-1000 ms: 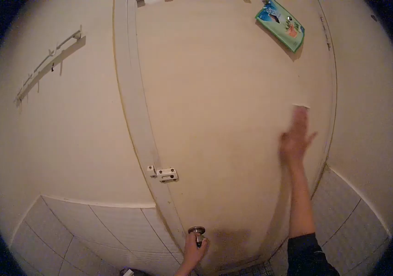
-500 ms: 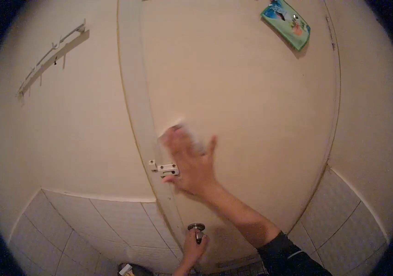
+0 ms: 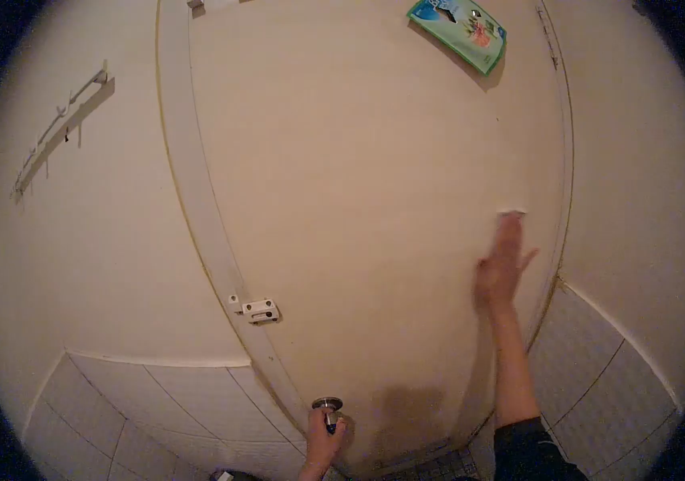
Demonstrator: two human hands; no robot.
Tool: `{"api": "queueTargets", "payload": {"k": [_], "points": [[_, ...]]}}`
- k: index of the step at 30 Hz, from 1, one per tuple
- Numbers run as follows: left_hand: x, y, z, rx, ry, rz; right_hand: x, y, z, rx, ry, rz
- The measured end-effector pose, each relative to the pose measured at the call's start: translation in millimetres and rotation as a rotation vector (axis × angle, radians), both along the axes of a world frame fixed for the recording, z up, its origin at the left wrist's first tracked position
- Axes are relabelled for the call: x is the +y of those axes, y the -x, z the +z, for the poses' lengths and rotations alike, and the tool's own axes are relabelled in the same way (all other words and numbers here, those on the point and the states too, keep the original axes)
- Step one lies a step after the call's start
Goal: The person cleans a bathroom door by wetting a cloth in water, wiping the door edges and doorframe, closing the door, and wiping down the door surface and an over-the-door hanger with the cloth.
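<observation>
My left hand point(image 3: 322, 441) is wrapped round the metal door knob point(image 3: 328, 403) low on the cream door point(image 3: 358, 176). Higher up, near the door's right edge, my right hand point(image 3: 503, 268) lies against the surface with its fingers pointing up. Under those fingers is a white cloth point(image 3: 512, 212), mostly covered by the hand and blurred; only a thin edge shows past the fingertips.
A small white latch point(image 3: 261, 311) sits on the door's left side. A green packet point(image 3: 463, 34) hangs near the top. On the left wall is a hook rail point(image 3: 62, 120). Pale tiles point(image 3: 174, 393) line the lower walls, with a dark object point(image 3: 234, 475) below.
My right hand has swept across the door from beside the latch to near the right edge, the cloth moving with it. My left hand stays on the knob. The view has shifted slightly rightward.
</observation>
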State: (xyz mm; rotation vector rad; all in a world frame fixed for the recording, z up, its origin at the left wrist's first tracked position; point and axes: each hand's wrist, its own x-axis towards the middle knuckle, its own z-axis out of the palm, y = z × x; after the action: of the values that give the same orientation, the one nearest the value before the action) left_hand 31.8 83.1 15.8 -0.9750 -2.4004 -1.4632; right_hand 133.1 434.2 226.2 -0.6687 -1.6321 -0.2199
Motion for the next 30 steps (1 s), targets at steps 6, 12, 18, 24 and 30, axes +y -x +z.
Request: {"api": "queueTargets", "payload": {"k": [6, 12, 18, 24, 30], "points": [[0, -4, -4, -0.047, -0.027, -0.003, 63, -12, -5, 0.198, 0.177, 0.015], [0, -3, -2, 0.032, -0.011, 0.018, -132, 65, 46, -0.209, -0.179, 0.409], [0, -1, -7, 0.045, -0.038, 0.016, -194, 103, 79, -0.253, -0.664, 0.411], [-1, -1, -9, 0.070, 0.001, 0.041, -68, 27, 95, -0.109, -0.234, 0.231], [5, -12, 7, -0.093, -0.054, 0.022, 97, -44, 101, 0.179, 0.153, -0.081]]}}
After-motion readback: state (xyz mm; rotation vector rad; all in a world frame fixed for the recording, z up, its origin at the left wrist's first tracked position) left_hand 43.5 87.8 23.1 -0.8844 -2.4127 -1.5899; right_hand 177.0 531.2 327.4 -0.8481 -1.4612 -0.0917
